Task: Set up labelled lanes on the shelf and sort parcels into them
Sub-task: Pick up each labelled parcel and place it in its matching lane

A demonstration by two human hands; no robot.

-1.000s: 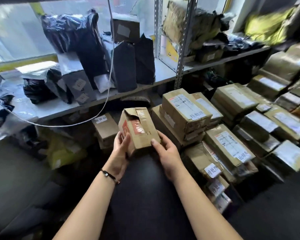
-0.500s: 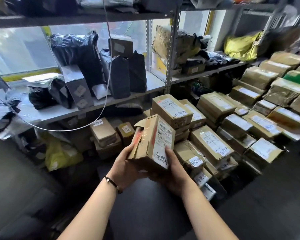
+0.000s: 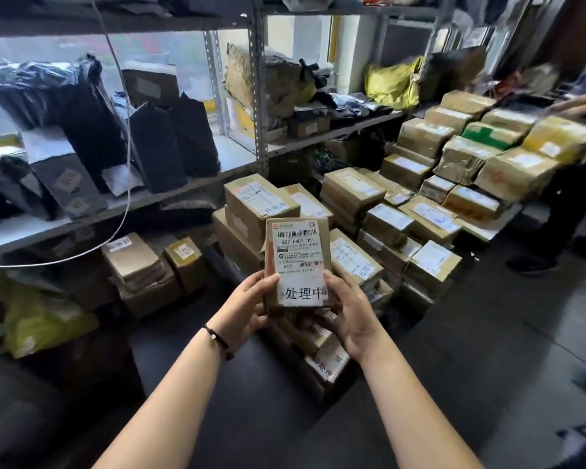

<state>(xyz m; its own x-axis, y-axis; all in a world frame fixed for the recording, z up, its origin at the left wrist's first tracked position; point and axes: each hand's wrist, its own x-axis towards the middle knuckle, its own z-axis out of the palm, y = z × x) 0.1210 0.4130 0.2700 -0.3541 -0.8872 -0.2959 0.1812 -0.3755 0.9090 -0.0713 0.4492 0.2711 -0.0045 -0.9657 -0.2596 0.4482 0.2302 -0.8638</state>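
Parcel (image 3: 296, 231), a small brown carton, was held upright in mid-air in front of me, above the floor stacks (image 3: 352, 194), label side toward the camera. Both hands were on it. My left hand (image 3: 247, 306) gripped the lower left edge with the thumb on the front face. My right hand (image 3: 349, 316) gripped the lower right edge, thumb just beside the handwritten tag (image 3: 301, 294) reading 处理中. The fingers of both curled round the back and were mostly hidden. The printed shipping label (image 3: 296, 247) above the tag was uncovered and readable. Step in hand, as I judged it, was reading the tag to pick a lane. Doing it well meant keeping thumbs off the tag, holding by the side edges, and matching characters exactly. The carton behind (image 3: 251, 198) carried what looked like 待处理, so it was probably a different pile. The shelf (image 3: 232, 155) held black bags (image 3: 156, 147) with bare board beside them, and I couldn't make out any lane labels there. A white cable (image 3: 128, 184) hung across the shelf front and was a snag risk when reaching in. The parcel was best set down upright, tag facing out.
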